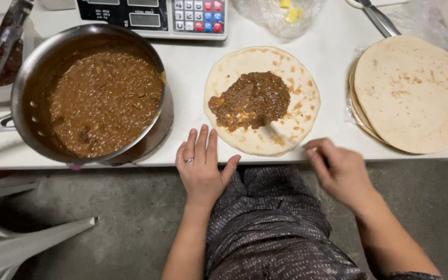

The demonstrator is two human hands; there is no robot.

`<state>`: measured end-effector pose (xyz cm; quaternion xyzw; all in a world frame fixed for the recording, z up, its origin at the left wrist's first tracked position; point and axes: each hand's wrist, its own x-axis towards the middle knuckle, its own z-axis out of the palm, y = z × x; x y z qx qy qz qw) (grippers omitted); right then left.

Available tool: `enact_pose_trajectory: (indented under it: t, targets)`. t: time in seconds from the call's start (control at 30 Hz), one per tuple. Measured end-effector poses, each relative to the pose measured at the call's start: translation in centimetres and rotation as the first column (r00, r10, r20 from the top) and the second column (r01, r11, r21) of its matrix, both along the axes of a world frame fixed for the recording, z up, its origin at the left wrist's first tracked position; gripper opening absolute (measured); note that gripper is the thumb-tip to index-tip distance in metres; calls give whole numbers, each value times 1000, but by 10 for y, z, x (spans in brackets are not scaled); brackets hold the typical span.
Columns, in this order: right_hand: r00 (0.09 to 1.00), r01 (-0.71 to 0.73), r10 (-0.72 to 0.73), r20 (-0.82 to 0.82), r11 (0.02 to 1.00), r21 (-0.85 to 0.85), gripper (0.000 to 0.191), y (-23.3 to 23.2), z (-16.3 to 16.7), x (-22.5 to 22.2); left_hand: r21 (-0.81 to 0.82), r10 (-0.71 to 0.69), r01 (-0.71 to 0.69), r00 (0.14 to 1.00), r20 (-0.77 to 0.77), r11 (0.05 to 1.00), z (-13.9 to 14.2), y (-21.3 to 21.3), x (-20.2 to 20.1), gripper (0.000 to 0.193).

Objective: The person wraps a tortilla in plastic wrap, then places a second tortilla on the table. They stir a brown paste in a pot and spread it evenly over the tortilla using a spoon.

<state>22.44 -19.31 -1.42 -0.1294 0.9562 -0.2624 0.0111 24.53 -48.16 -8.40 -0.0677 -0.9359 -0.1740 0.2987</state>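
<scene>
A flat tortilla lies on the white table with a mound of brown meat filling on its left half. My right hand is at the table's near edge, just right of the tortilla, pinching a pale, motion-blurred utensil whose tip reaches the filling. My left hand, with a ring on one finger, rests flat on the table edge left of the tortilla, fingers apart and holding nothing.
A steel pan of brown filling sits at the left, its handle pointing left. A stack of tortillas lies at the right. A scale with a keypad, a plastic bag and tongs line the back.
</scene>
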Motion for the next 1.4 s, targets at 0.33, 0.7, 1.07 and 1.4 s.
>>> enact_pose_trajectory:
  t: [0.33, 0.7, 1.07, 1.4]
  targets:
    - [987, -3, 19, -162, 995, 102, 17, -15, 30, -25, 38, -15, 16, 1000, -26, 999, 8, -4, 0, 69]
    - [902, -284, 359, -241, 912, 296, 16, -38, 36, -37, 105, -76, 56, 978, 194, 993, 33, -21, -16, 108]
    - [798, -346, 572, -189, 692, 634, 13, -31, 80, -58, -98, -46, 90, 922, 384, 991, 38, -25, -31, 141]
    - [781, -432, 619, -80, 629, 646, 23, -53, 81, -68, -109, -42, 87, 930, 366, 990, 35, -25, -30, 137]
